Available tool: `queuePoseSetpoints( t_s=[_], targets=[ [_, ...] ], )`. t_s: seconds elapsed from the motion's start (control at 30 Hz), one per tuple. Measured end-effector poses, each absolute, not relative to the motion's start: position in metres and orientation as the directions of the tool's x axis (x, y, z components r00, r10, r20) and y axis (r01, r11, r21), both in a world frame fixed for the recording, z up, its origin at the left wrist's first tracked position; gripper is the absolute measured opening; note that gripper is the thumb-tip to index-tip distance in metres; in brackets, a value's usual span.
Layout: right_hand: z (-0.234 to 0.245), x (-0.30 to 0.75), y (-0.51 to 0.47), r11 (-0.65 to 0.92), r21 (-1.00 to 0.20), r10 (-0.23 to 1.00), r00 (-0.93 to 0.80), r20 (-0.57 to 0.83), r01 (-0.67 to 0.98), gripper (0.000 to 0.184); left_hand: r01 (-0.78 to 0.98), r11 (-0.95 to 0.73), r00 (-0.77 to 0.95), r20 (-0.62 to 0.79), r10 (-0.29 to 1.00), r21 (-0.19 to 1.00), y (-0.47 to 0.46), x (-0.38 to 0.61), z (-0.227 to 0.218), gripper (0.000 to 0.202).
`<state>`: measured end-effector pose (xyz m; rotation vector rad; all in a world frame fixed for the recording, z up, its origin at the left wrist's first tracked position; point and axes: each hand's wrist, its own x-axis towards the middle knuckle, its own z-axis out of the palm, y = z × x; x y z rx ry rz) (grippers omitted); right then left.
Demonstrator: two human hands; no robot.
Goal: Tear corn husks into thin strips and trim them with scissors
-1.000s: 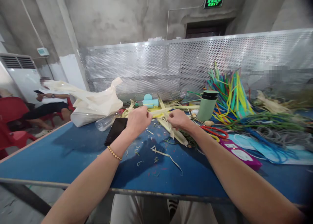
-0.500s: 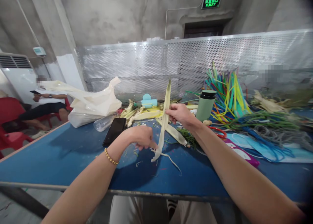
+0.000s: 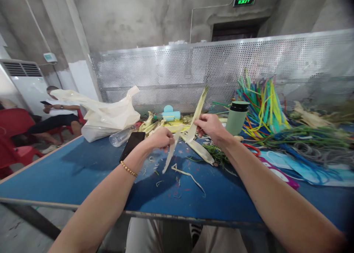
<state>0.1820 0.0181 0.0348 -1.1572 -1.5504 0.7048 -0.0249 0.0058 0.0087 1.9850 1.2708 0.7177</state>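
My left hand (image 3: 159, 138), with a beaded bracelet at its wrist, pinches a pale strip of corn husk (image 3: 169, 156) that hangs down over the blue table (image 3: 91, 179). My right hand (image 3: 210, 128) grips a longer corn husk (image 3: 200, 106) between thumb and fingers, its greenish tip pointing up and away. A gap shows between the two pieces. Below the right hand, another husk leaf (image 3: 201, 152) lies on the table beside a green tangle of stringy material (image 3: 217, 153). A thin curled strip (image 3: 189, 174) and small scraps lie in front of my hands.
A black phone (image 3: 132, 144), a clear bottle (image 3: 121, 137) and a white plastic bag (image 3: 110, 114) are on the left. A green tumbler (image 3: 237, 118) and colourful pipe cleaners (image 3: 267, 107) stand on the right. Behind runs a perforated metal screen (image 3: 166, 72). A person (image 3: 59, 111) sits at far left.
The husk that both hands were at is now in two pieces. My left hand has risen with the lower piece; my right hand tilts the other to the right. The thin strip lies loose on the table.
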Motion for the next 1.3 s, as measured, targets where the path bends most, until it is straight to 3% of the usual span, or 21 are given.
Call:
queuePoseSetpoints(
  t_s=[0.13, 0.2, 0.3, 0.43, 0.67, 0.87, 1.17, 1.3],
  targets=[
    [0.032, 0.183, 0.021, 0.312, -0.892, 0.947, -0.038, 0.318, 0.328, 0.006, 0.764, -0.156, 0.161, 0.049, 0.986, 0.627, 0.019, -0.040, 0.005, 0.027],
    [0.029, 0.180, 0.020, 0.330, -0.877, 0.944, -0.099, 0.315, 0.351, 0.008, 0.797, -0.161, 0.060, 0.189, 0.980, 0.582, 0.019, -0.040, 0.003, 0.032],
    [0.027, 0.172, 0.014, 0.378, -0.835, 0.926, -0.168, 0.338, 0.400, 0.011, 0.741, -0.382, 0.105, 0.467, 0.878, 0.552, 0.011, -0.030, 0.008, 0.031],
    [0.028, 0.160, 0.004, 0.390, -0.805, 0.921, -0.212, 0.328, 0.448, 0.014, 0.393, -0.501, 0.232, 0.444, 0.866, 0.771, 0.000, -0.012, 0.014, 0.031],
    [0.033, 0.160, -0.004, 0.381, -0.874, 0.910, -0.287, 0.298, 0.302, 0.014, 0.117, -0.460, 0.343, 0.399, 0.850, 0.880, 0.003, -0.010, 0.010, 0.038],
    [0.031, 0.170, 0.002, 0.430, -0.880, 0.856, -0.401, 0.327, 0.202, 0.025, 0.053, -0.413, 0.277, 0.384, 0.881, 0.909, 0.005, -0.011, 0.012, 0.022],
    [0.028, 0.171, 0.009, 0.538, -0.823, 0.806, -0.398, 0.439, 0.182, 0.031, 0.042, -0.497, 0.260, 0.471, 0.843, 0.867, 0.007, -0.012, 0.011, 0.027],
    [0.025, 0.167, 0.012, 0.505, -0.832, 0.835, -0.374, 0.403, 0.230, 0.032, 0.109, -0.563, 0.185, 0.539, 0.821, 0.819, 0.011, -0.011, 0.008, 0.025]
  ],
)
